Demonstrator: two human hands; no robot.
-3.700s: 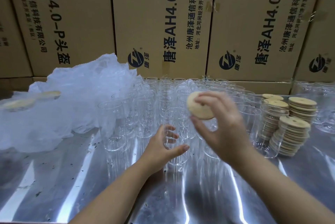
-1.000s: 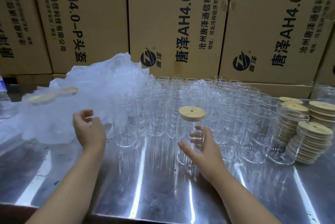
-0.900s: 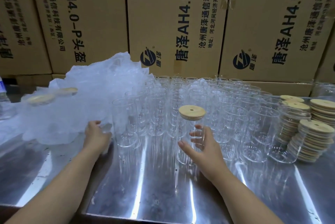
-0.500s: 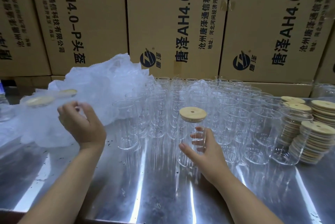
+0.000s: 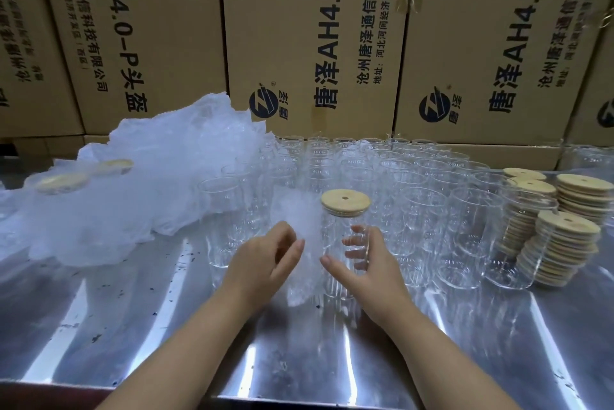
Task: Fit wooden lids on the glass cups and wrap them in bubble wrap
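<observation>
Wooden lid [image 5: 345,202] caps the glass cup [image 5: 334,237] clasped in the grip of the right hand [image 5: 372,276], while the left hand [image 5: 262,263] pinches a bubble wrap sheet [image 5: 294,215] beside it.

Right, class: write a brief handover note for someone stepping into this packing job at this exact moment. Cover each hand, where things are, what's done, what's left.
Right hand: grips the lidded glass cup, upright in front of the open cups.
Left hand: pinches a bubble wrap sheet beside that cup's left side.
Done: the wooden lid is on this cup. Two lids show through the bubble wrap pile at left, apparently wrapped cups.
Left to do: wrap this cup, then lid and wrap the open cups using the lid stacks at right.
</observation>
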